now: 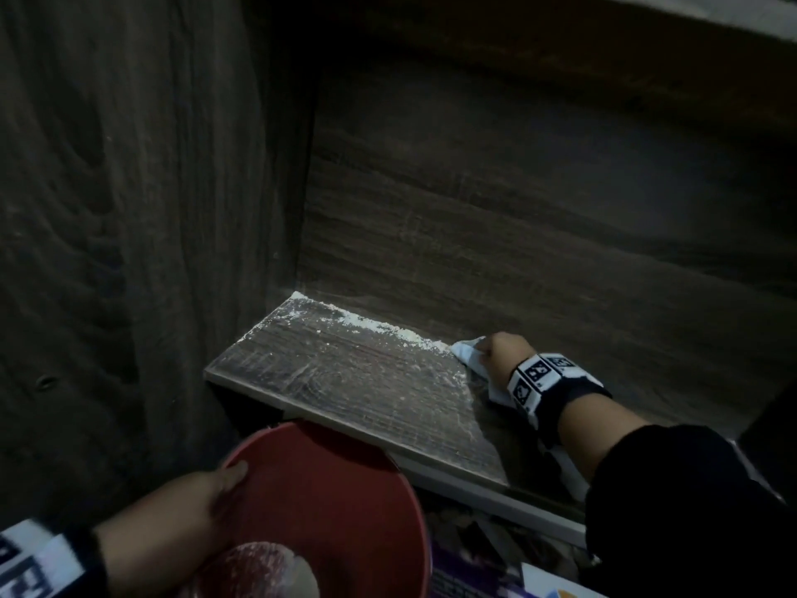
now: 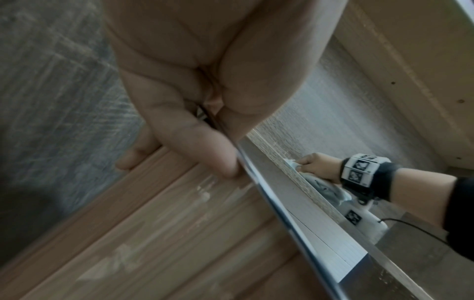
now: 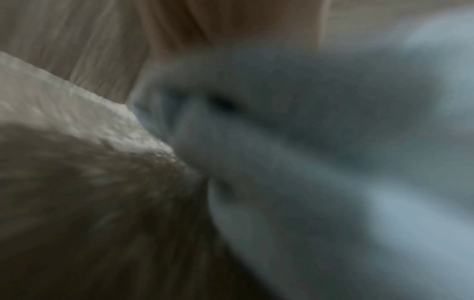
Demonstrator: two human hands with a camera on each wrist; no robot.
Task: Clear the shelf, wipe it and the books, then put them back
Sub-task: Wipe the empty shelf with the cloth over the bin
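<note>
Wiping is the step in hand: the shelf (image 1: 358,381) stands cleared of books, so the first part looks done, while the board itself is only partly clean and the books still wait for wiping and return. The right hand (image 1: 502,353) has its fingers curled round a bunched pale cloth (image 1: 468,353), pressing it into the back corner line at about 3 o'clock of the board. A ridge of white powdery dust (image 1: 379,325) runs along the back edge from 11 o'clock toward the cloth, with finer streaks over the dark, grained laminate. Below the front edge, at 7 o'clock, the left hand (image 1: 181,507) grips the rim of a round red bowl (image 1: 336,502), smooth and probably plastic, apparently placed to catch the sweepings. Glossy printed covers at 5 o'clock may be the removed books (image 1: 556,586), though the dim view leaves that uncertain.
</note>
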